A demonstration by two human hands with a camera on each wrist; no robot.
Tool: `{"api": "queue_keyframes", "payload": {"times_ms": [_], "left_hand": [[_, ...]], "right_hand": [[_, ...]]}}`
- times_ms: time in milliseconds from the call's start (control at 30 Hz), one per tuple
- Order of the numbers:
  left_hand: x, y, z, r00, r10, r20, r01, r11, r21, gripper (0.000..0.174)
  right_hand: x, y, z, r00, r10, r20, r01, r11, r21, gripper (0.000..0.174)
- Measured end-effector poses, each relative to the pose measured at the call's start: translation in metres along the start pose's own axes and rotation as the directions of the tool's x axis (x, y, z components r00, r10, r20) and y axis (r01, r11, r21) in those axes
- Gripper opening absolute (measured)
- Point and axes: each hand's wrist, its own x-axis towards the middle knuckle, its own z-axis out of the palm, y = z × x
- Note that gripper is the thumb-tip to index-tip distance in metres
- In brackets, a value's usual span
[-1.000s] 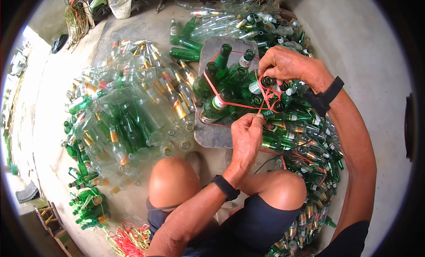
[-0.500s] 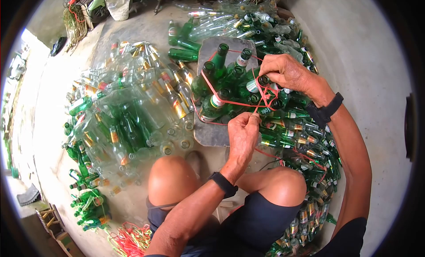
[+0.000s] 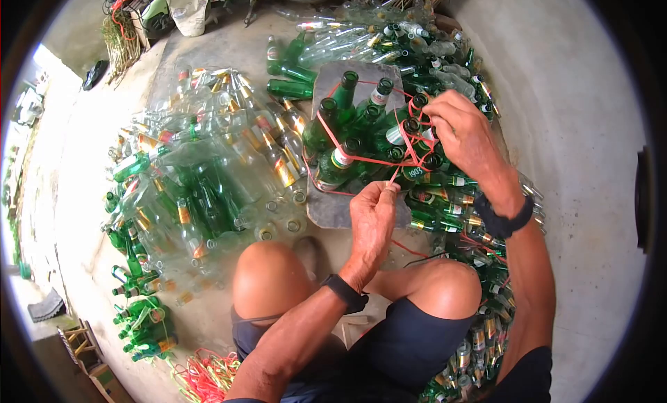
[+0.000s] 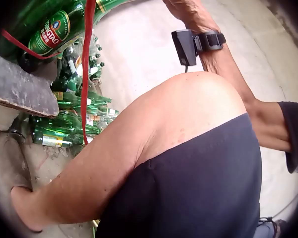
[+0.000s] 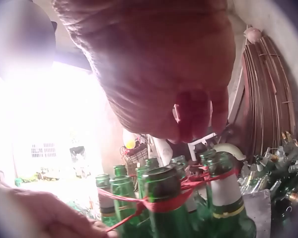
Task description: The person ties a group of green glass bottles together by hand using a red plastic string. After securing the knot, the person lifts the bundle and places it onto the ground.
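On the dark board (image 3: 330, 212), green bottles (image 3: 344, 92) stand bunched, red string (image 3: 375, 160) around their necks seemingly bracing them together. The left hand (image 3: 372, 221) pinches a strand, likely for tension; the right hand (image 3: 464, 130) arches above the necks, fingers bent, its hold unclear.

A grey board (image 3: 332, 212) carries standing green bottles (image 3: 345, 92).
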Motion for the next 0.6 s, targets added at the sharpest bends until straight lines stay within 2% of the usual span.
{"api": "queue_keyframes", "payload": {"times_ms": [33,67,100,233,333,367,400,433,500,533,600], "left_hand": [[-0.002,0.005,0.002,1.0,0.0,0.008,0.0,0.999,-0.043,0.02],[-0.003,0.007,0.002,1.0,0.0,0.014,0.001,0.996,-0.084,0.018],[-0.003,0.007,0.001,1.0,0.0,0.015,0.001,0.997,-0.08,0.018],[0.0,0.006,-0.008,0.995,0.045,0.09,-0.042,0.998,-0.039,0.017],[0.005,0.002,-0.011,0.989,0.087,0.117,-0.082,0.996,-0.044,0.017],[0.006,0.0,-0.012,0.985,0.115,0.126,-0.108,0.992,-0.058,0.018],[0.0,0.008,-0.014,0.988,0.063,0.139,-0.057,0.997,-0.043,0.02],[-0.002,0.013,-0.015,0.988,0.064,0.144,-0.06,0.998,-0.035,0.02],[-0.005,0.018,-0.016,0.994,0.003,0.109,-0.007,1.0,0.03,0.023],[-0.006,0.018,-0.016,0.994,0.003,0.112,-0.007,0.999,0.036,0.023],[-0.006,0.019,-0.018,0.991,0.084,0.108,-0.099,0.984,0.146,0.026]], "right_hand": [[-0.007,-0.011,-0.002,0.994,0.038,-0.107,-0.047,0.995,-0.089,0.018],[-0.014,-0.024,-0.001,0.991,0.036,-0.13,-0.05,0.993,-0.11,0.011],[-0.022,-0.036,0.001,0.991,0.038,-0.132,-0.053,0.993,-0.109,0.011],[-0.05,-0.071,0.009,0.971,0.241,0.01,-0.24,0.97,-0.041,0.005],[-0.052,-0.089,0.017,0.969,0.246,-0.025,-0.247,0.966,-0.08,0.013],[-0.055,-0.084,0.026,0.962,0.27,0.042,-0.271,0.962,0.013,0.02],[-0.055,-0.082,0.032,0.952,0.287,0.111,-0.298,0.949,0.107,0.027],[-0.053,-0.081,0.035,0.951,0.29,0.103,-0.301,0.947,0.11,0.027],[-0.049,-0.081,0.038,0.849,0.468,0.243,-0.501,0.86,0.095,0.038],[-0.052,-0.079,0.043,0.849,0.472,0.239,-0.505,0.858,0.098,0.038],[-0.055,-0.071,0.057,0.911,0.41,0.054,-0.413,0.903,0.115,0.038]]}}
